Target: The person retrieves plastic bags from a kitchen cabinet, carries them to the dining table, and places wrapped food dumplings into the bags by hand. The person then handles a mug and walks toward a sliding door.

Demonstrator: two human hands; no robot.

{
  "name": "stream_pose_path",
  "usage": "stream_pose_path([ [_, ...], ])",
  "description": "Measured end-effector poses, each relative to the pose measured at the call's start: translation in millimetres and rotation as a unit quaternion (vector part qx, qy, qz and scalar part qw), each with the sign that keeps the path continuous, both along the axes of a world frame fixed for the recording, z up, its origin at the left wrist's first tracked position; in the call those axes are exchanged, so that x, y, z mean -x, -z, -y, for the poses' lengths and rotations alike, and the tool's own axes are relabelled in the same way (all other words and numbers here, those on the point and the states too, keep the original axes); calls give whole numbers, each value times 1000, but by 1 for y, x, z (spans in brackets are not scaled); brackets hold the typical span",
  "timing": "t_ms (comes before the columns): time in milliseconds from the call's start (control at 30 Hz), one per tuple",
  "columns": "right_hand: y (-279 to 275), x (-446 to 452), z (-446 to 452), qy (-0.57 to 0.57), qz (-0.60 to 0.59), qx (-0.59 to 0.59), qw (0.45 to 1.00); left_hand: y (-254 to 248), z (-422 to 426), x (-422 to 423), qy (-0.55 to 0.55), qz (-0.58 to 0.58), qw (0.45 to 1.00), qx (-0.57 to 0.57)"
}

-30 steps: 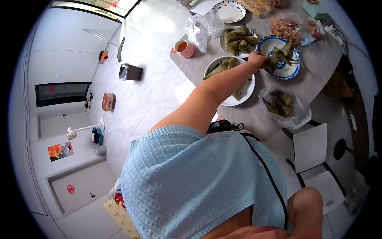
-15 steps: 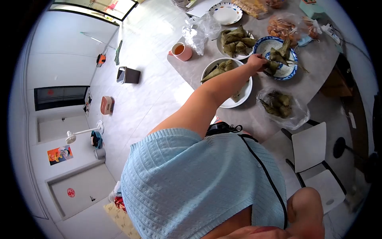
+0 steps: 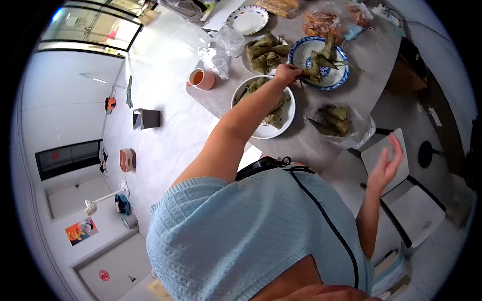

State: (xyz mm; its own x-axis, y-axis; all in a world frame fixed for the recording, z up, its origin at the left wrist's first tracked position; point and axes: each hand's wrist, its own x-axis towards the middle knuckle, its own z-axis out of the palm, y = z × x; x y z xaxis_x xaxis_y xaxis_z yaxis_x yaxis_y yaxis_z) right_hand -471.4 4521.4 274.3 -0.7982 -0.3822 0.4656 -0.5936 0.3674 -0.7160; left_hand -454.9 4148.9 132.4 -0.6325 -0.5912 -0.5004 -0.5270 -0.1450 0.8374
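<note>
My left hand [image 3: 288,74] reaches across the table to the left edge of a blue-and-white bowl [image 3: 343,79]. Its fingers are closed on the near end of a leaf-wrapped zongzi [image 3: 313,75], which lies over the bowl's rim. Another zongzi [image 3: 329,47] rests in the same bowl. Under my left forearm stands a white bowl [image 3: 264,132] with several zongzi, partly hidden by the arm. Behind it, more zongzi [image 3: 264,51] are heaped on a plate. My right hand [image 3: 384,168] is raised beside the table over a chair, fingers apart and holding nothing.
A clear plastic bag [image 3: 362,131] of zongzi lies near the table's front edge. A pink mug [image 3: 202,80] of amber liquid and crumpled plastic [image 3: 214,61] are at the left. Further back are a patterned plate [image 3: 247,20] and bagged orange-brown food [image 3: 321,24]. White chairs [image 3: 414,220] stand right.
My right hand has come into view on the right, raised and open. The view has shifted, so the table things appear further left. My left hand stays at the blue-and-white bowl's edge.
</note>
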Motion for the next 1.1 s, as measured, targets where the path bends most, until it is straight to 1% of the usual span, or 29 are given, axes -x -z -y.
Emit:
stream_pose_path([
  [33,18,1,-1,26,107,16,994,11,2,-1,7,-43,999,-15],
  [67,35,0,-2,50,212,35,975,12,2,-4,23,-64,995,-70],
  [100,48,-2,-2,57,213,35,975,10,0,-8,39,-85,988,-124],
  [133,61,-4,-3,58,245,19,967,11,-5,-10,44,-83,988,-125],
  [200,88,-7,-2,75,295,-8,953,11,-18,-19,67,-145,952,-261],
  [233,99,-7,-2,79,296,-7,952,7,-28,-23,70,-143,952,-261],
  [300,115,-6,1,109,326,-64,937,-5,-53,-31,147,-68,943,-291],
  [333,123,-7,6,138,285,-26,948,-4,-69,-35,146,-81,939,-300],
  [367,133,-3,3,140,285,-25,948,-1,-86,-37,145,-95,936,-308],
  [433,149,8,-8,102,353,-19,930,2,-112,-40,197,-64,944,-256],
  [467,141,6,-2,102,353,-18,930,11,-120,-38,198,-64,944,-256],
  [533,125,1,9,119,409,169,889,38,-132,-36,244,-44,951,-185],
  [567,118,0,11,119,409,168,889,52,-133,-36,244,-44,951,-185],
  [600,112,-1,11,108,408,160,892,66,-133,-36,298,-38,953,-30],
  [633,109,-2,9,97,408,152,895,67,-134,-36,343,-32,930,126],
  [667,109,-3,6,99,408,152,895,68,-134,-37,345,-32,930,125],
  [733,110,-3,1,88,413,98,901,64,-131,-41,431,-27,857,281],
  [767,110,-3,1,88,413,100,901,59,-129,-42,432,-27,856,282],
  [833,110,-5,1,83,419,111,897,46,-129,-45,486,14,824,292],
  [867,110,-6,2,82,420,112,897,38,-132,-45,486,16,823,293],
  [933,110,-7,5,84,435,129,887,25,-140,-46,483,-49,790,374],
  [967,108,-8,7,82,436,129,887,23,-144,-46,482,-47,790,375],
  [1033,102,-10,10,72,449,142,879,21,-157,-44,447,-101,792,403],
  [1100,113,-8,6,53,447,134,883,21,-166,-43,428,-82,798,417],
])
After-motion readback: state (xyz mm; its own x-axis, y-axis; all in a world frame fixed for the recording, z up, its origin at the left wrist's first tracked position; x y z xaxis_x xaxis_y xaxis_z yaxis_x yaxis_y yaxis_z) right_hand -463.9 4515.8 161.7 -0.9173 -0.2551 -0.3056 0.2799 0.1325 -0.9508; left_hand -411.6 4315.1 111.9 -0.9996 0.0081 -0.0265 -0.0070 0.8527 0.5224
